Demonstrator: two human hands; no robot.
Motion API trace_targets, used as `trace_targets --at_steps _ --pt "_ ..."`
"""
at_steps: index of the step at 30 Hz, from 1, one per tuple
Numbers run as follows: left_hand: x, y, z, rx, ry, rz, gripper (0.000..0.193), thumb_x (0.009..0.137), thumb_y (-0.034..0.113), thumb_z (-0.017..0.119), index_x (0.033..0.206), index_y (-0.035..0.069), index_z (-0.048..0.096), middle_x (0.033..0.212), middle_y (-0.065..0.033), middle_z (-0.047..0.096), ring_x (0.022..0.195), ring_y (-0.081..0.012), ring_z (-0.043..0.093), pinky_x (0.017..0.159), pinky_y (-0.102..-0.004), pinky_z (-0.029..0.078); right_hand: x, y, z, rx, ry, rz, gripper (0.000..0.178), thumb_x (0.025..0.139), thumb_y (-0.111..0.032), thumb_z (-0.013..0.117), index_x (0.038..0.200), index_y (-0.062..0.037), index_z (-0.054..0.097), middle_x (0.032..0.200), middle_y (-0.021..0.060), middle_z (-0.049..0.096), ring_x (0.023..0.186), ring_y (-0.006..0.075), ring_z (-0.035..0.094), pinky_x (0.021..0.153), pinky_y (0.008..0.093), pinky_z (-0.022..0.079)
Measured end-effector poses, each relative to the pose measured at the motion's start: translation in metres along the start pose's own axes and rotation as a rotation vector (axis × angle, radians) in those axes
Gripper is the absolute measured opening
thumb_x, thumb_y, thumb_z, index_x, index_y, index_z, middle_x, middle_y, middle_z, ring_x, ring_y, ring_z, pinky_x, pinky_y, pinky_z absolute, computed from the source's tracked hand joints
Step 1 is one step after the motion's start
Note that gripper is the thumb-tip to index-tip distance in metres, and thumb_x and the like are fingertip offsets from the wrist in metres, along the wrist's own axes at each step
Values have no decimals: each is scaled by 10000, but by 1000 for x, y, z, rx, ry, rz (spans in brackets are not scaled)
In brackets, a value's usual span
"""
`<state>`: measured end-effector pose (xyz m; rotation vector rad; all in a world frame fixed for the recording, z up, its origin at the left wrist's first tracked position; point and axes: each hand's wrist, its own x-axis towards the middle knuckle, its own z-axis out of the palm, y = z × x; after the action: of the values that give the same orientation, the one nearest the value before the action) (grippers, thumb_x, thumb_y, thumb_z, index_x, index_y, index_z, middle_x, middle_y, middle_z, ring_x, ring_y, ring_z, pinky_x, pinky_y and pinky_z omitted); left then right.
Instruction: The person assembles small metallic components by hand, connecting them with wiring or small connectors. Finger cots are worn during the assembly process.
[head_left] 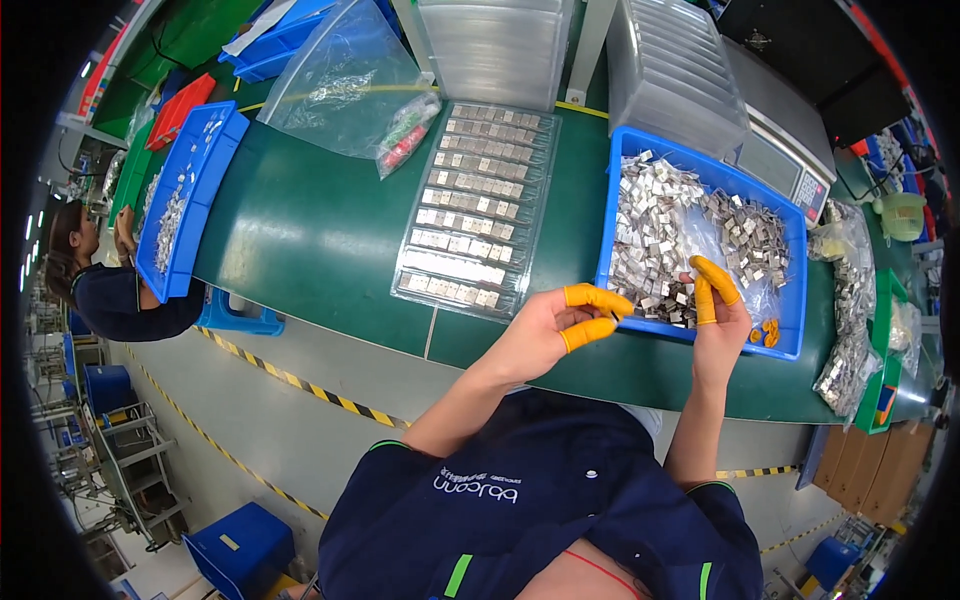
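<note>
My left hand [548,335] is at the near left corner of a blue bin [700,345], its thumb and finger in yellow finger cots. They pinch together on a small dark-edged piece, mostly hidden between the tips. Over the bin's near side is my right hand [722,325], also with yellow cots, its fingertips brought close together above the parts; what they hold, if anything, is too small to make out. Inside the bin lie heaps of small silvery metal parts [655,215] and a clear plastic bag [703,240]. Left of my hands, a clear tray [408,262] holds rows of similar parts.
Stacked clear trays [680,80] and a scale [775,160] stand behind the bin. Bagged parts [850,310] lie at right. Loose yellow finger cots [768,332] sit in the bin's corner. Another person [125,290] works at far left beside a blue tray [205,185].
</note>
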<state>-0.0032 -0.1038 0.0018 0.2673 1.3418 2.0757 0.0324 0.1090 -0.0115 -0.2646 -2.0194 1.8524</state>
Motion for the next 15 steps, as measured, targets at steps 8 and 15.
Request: trace_targets --at_steps 8,15 --pt "2 -16 12 49 -224 66 232 667 -12 712 872 21 609 849 -14 613 775 -80 544 743 -220 437 -21 -8 -16 -56 -28 31 222 849 33 497 1063 45 556 1029 102 589 912 173 588 845 267 429" --pt "-4 -13 16 31 -154 104 188 601 20 766 747 27 647 790 -21 627 683 -71 542 626 -202 417 -32 -11 -21 -55 -51 30 209 848 41 497 1048 50 557 1019 95 589 897 176 590 838 264 435"
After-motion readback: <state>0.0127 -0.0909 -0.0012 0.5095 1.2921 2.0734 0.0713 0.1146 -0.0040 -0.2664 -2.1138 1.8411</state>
